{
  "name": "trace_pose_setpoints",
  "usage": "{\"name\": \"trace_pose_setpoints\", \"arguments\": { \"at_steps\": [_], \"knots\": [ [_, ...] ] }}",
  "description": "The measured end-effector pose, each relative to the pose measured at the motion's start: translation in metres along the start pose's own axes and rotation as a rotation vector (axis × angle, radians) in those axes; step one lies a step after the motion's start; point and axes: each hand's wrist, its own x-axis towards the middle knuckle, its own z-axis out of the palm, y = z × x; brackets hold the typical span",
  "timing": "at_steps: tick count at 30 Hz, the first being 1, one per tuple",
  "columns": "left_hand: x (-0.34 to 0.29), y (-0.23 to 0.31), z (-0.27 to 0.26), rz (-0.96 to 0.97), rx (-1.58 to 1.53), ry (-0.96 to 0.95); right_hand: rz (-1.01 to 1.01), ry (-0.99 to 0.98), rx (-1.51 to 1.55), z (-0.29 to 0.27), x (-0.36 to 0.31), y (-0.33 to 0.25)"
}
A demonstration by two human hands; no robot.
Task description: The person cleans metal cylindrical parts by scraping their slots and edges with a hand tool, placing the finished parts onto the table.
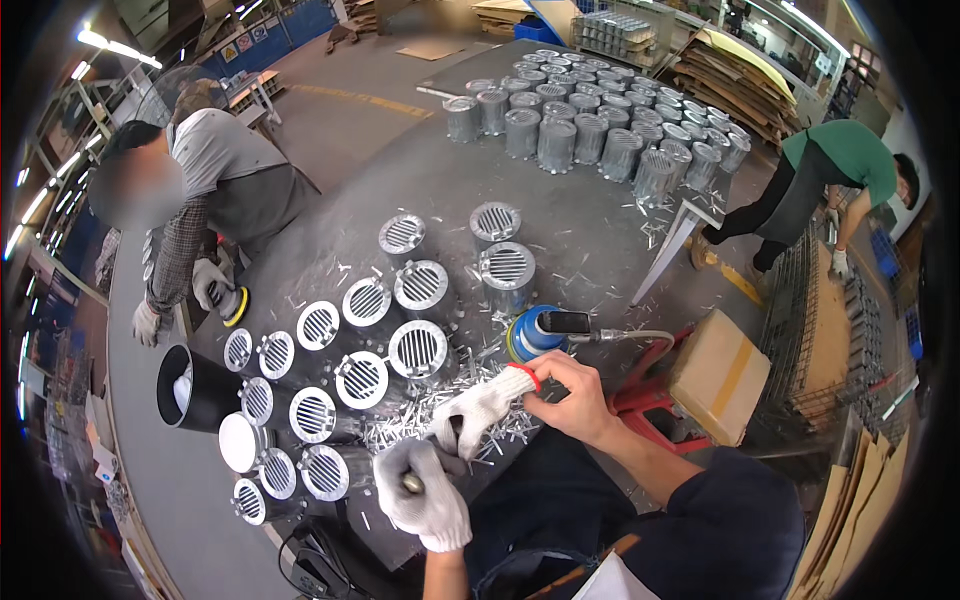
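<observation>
My left hand point(425, 495), in a white knit glove, is curled close to me, its fingers at the finger end of a second white glove point(485, 405). A small brownish spot shows among its curled fingers; I cannot make out what it is. Bare, my right hand point(572, 395) grips that second glove by its red-edged cuff. Just beyond it a blue air sander point(540, 332) rests on the table, with a hose point(635, 336). Metal cylinders with slotted round tops, such as this one point(417, 348), stand left of my hands. Thin metal slivers point(405, 425) lie heaped beside the gloves.
Many more metal cylinders point(557, 143) stand at the table's far end. A black bin point(185, 385) is at left, near a co-worker point(240, 170) holding a yellow-padded sander point(235, 305). A cardboard box point(718, 375) sits on a red stool point(650, 405); another person point(840, 170) bends at right.
</observation>
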Motion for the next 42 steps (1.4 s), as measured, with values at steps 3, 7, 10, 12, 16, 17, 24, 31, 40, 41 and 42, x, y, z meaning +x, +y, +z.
{"name": "trace_pose_setpoints", "arguments": {
  "at_steps": [3, 7, 10, 12, 16, 17, 24, 31, 40, 41, 42],
  "knots": [
    [-0.001, -0.012, -0.009, 0.092, 0.096, 0.191, 0.137, -0.036, 0.054, 0.002, -0.002, 0.004],
    [-0.004, 0.006, -0.025, -0.285, 0.003, 0.255, 0.393, -0.031, 0.301, -0.006, -0.006, 0.0],
    [-0.015, 0.027, -0.014, -0.028, 0.104, -0.463, 0.47, -0.119, 0.45, -0.007, -0.013, -0.019],
    [-0.014, 0.029, 0.002, -0.057, 0.214, -0.661, 0.468, -0.202, 0.438, -0.006, -0.021, -0.035],
    [0.003, 0.016, 0.018, -0.057, 0.246, -0.691, 0.244, -0.418, 0.368, -0.014, -0.033, -0.049],
    [0.007, 0.014, 0.016, -0.139, 0.228, -0.746, 0.24, -0.434, 0.386, -0.015, -0.035, -0.048],
    [0.016, 0.009, 0.012, 0.049, 0.271, -0.747, 0.536, -0.761, 0.614, 0.028, -0.011, -0.048],
    [-0.003, 0.009, 0.0, 0.141, 0.125, -0.889, 0.887, -0.514, 1.378, 0.07, 0.015, -0.038],
    [0.009, 0.019, -0.019, -0.016, -0.156, -0.619, 0.722, -0.727, 1.561, 0.076, -0.017, -0.015],
    [0.009, 0.018, -0.019, -0.174, -0.126, -0.588, 0.663, -0.785, 1.51, 0.08, -0.012, -0.019],
    [0.009, 0.017, -0.019, -0.32, -0.078, -0.566, 0.619, -0.844, 1.413, 0.085, -0.005, -0.024]
  ]
}}
